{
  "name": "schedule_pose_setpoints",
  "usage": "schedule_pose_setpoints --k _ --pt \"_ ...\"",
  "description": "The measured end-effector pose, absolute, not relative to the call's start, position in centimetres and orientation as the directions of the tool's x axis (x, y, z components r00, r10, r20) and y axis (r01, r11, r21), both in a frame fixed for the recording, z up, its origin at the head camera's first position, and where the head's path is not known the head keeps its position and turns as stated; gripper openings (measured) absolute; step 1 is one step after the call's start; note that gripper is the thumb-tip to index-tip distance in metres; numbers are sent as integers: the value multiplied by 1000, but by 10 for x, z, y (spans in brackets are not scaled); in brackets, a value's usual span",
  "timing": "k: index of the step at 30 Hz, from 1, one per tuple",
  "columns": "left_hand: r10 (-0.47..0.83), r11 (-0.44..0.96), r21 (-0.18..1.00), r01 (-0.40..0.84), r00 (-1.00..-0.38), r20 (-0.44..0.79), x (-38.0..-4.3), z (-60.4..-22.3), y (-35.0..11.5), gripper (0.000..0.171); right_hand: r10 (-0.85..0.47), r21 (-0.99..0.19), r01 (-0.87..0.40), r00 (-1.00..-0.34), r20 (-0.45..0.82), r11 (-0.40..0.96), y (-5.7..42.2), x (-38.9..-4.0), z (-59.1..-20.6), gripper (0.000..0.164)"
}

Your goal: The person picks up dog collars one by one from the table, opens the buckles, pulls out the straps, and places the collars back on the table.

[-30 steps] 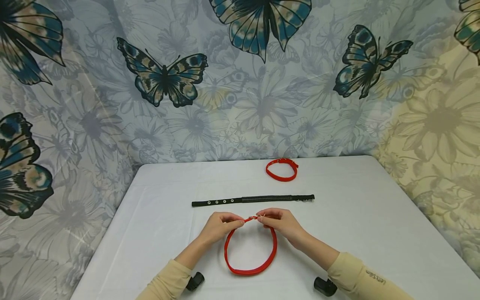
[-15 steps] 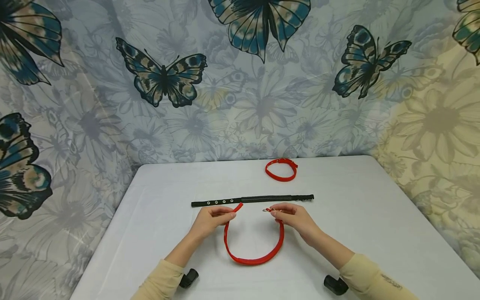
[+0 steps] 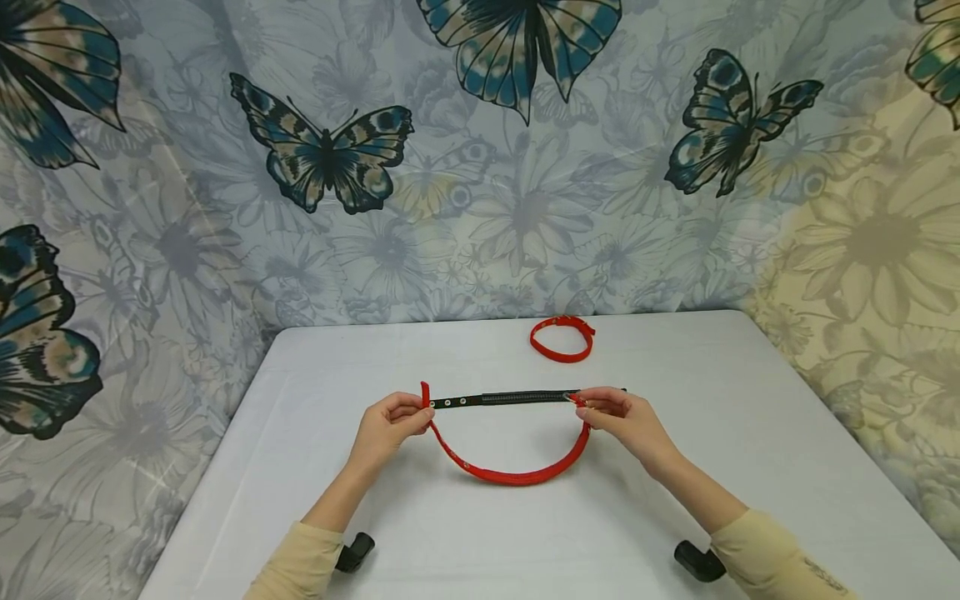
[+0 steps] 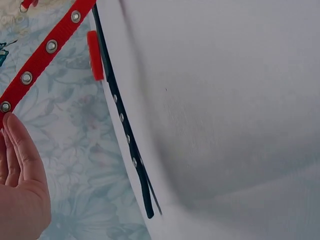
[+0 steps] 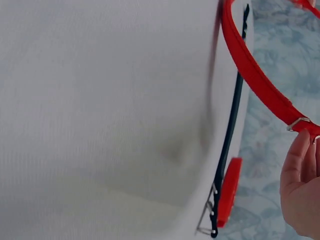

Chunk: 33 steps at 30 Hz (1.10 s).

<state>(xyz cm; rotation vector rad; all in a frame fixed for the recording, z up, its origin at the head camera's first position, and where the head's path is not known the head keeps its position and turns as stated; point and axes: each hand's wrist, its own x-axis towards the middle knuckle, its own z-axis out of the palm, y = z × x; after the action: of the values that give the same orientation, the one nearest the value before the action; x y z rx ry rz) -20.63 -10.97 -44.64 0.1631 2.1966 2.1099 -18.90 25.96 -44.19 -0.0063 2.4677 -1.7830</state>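
Head view: both hands (image 3: 384, 429) (image 3: 628, 423) pinch the red strap (image 3: 517, 478), which runs left to right, sagging between them.

1. The head view is looking forward and down — taking in the worktop (image 3: 675, 367) and patterned backdrop (image 3: 525, 250) from farther off.
2. The wrist views are peering past the hands (image 4: 25, 192), much nearer.
3. All three are sharing the red strap (image 3: 510, 478) and black strap (image 3: 525, 397).
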Motion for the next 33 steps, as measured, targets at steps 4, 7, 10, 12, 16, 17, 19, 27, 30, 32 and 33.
schedule_pose_setpoints --k 4,7,10,12,16,17,19,27,30,32,33 --pt "109 53 997 51 -993 45 -206 -446 -114 26 -33 -923 20 -999 -35 384 270 -189 -439 44" --pt "101 66 996 59 -994 52 -206 -446 -117 26 -16 -904 -7 -1000 0 428 278 -188 -438 42" --pt "107 80 995 58 -993 49 -205 -448 -119 25 0 -886 -26 -1000 29 463 285 -187 -438 41" --pt "109 96 994 58 -993 47 -205 -450 -120 24 8 -882 -32 -999 41 471 290 -186 -438 39" --pt "98 173 984 49 -995 32 -205 -456 -121 23 18 -888 -22 -999 34 459 297 -186 -441 35" --pt "93 203 978 43 -995 25 -205 -458 -122 23 18 -891 -14 -1000 25 454 298 -186 -442 35" --pt "83 270 962 38 -996 15 -204 -460 -124 21 15 -899 5 -1000 2 437 301 -186 -445 34" --pt "109 532 839 116 -992 68 -202 -465 -138 17 19 -892 60 -998 -58 447 311 -187 -457 38" --pt "126 598 790 137 -989 76 -202 -468 -141 16 25 -838 24 -1000 -12 545 315 -187 -461 34" --pt "139 629 762 151 -987 81 -202 -470 -142 15 20 -785 -25 -999 47 619 317 -187 -464 30" --pt "147 641 750 160 -985 85 -202 -471 -142 15 10 -754 -59 -996 86 654 318 -186 -465 29"
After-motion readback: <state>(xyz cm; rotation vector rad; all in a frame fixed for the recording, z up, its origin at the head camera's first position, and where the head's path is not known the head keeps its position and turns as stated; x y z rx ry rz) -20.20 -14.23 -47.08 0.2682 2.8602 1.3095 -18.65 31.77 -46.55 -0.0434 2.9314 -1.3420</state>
